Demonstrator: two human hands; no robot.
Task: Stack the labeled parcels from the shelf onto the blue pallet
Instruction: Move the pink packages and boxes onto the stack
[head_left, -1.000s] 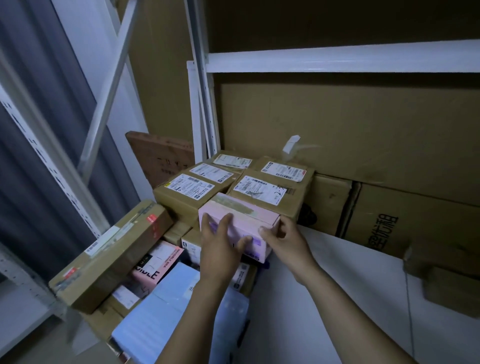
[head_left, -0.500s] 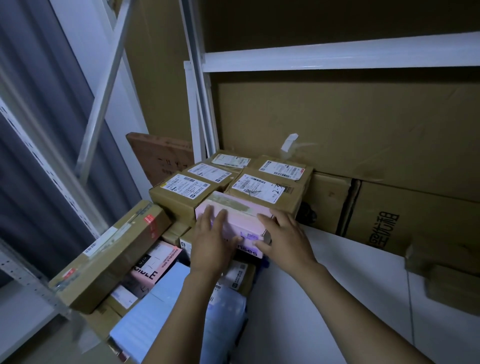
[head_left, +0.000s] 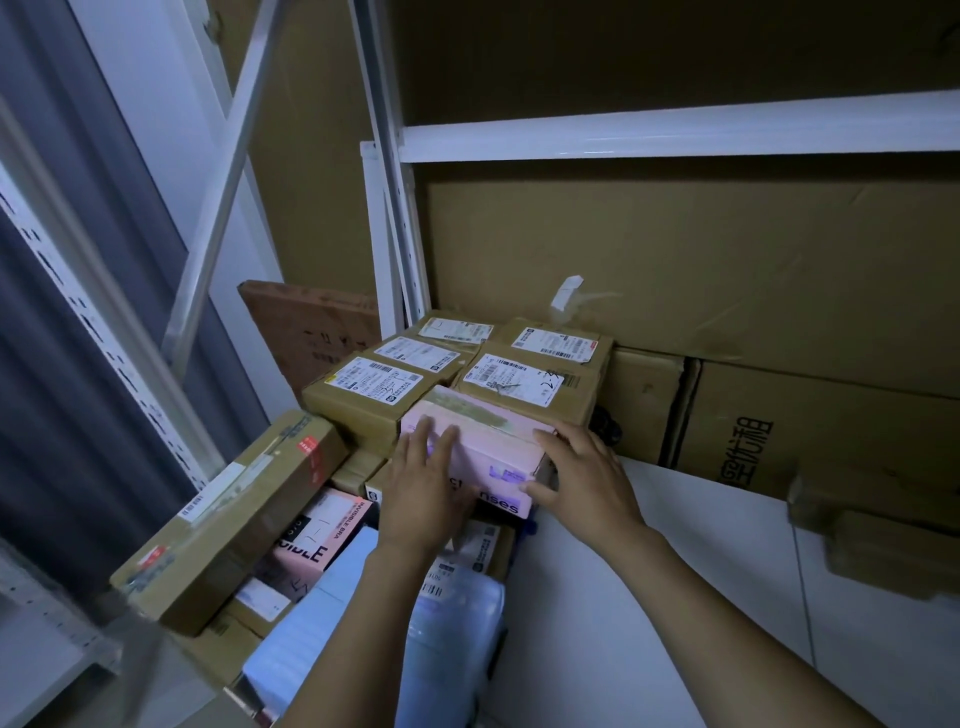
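A pink box (head_left: 488, 452) with tape across its top sits on the stack, against several brown labeled parcels (head_left: 374, 395) behind it. My left hand (head_left: 423, 493) lies flat on the pink box's left front, fingers straight. My right hand (head_left: 582, 478) holds its right end, thumb on the front face and fingers over the top corner. More parcels lie lower in the stack: a long brown box (head_left: 228, 519), a pink "INVISIBLE" box (head_left: 322, 535) and pale blue bags (head_left: 311, 623). The pallet beneath is hidden.
A white shelf frame (head_left: 395, 234) with a crossbar (head_left: 675, 135) stands behind the stack. Large flattened cartons (head_left: 675, 270) lean on the wall, with printed cartons (head_left: 810, 431) at the right. White floor (head_left: 701, 597) lies right of my arms.
The pink box has been pushed back against the brown parcels. My left hand has slid up its face and my right hand has moved onto its right end.
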